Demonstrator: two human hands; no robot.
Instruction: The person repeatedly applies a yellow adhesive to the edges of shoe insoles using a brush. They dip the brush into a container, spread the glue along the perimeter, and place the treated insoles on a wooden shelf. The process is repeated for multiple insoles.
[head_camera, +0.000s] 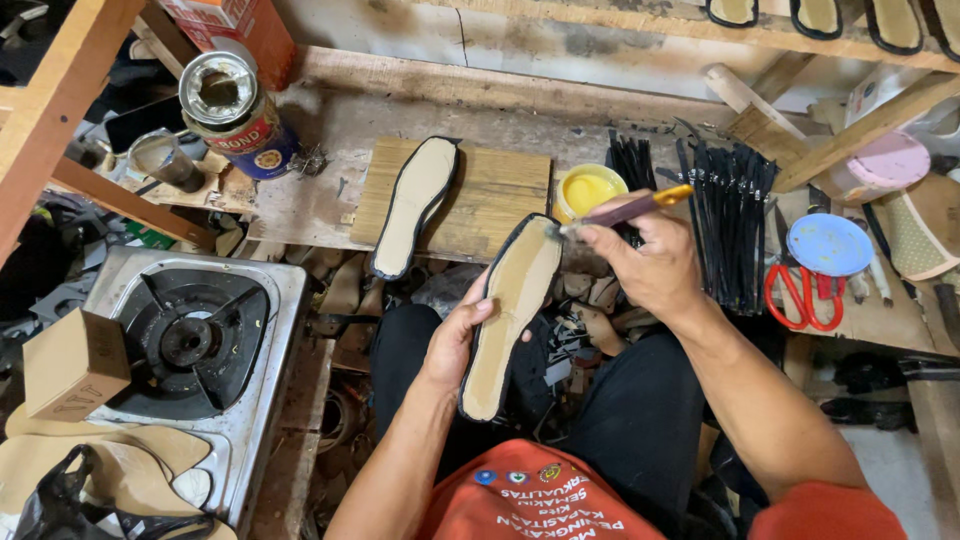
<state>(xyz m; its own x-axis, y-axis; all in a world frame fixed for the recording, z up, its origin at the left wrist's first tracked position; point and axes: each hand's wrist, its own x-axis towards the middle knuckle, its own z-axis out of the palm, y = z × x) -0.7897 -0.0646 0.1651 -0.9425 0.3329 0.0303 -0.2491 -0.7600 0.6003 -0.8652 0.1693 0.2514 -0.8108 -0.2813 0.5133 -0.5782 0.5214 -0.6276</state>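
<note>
My left hand (452, 338) grips a tan shoe insole with a black rim (510, 310) by its left edge, holding it over my lap. My right hand (650, 265) holds a purple-handled brush with a yellow end (630, 208), its bristles touching the insole's upper tip. A second insole of the same kind (412, 205) lies on a wooden board (495, 195) on the workbench. Just behind the brush stands a small round pot of yellow glue (588, 188).
A gas stove (190, 340) with a small cardboard box (75, 365) sits at left. A tin can (235, 115) stands on the bench. Bundles of black straps (735, 215), red-handled scissors (800, 295) and a blue lid (828, 244) lie at right.
</note>
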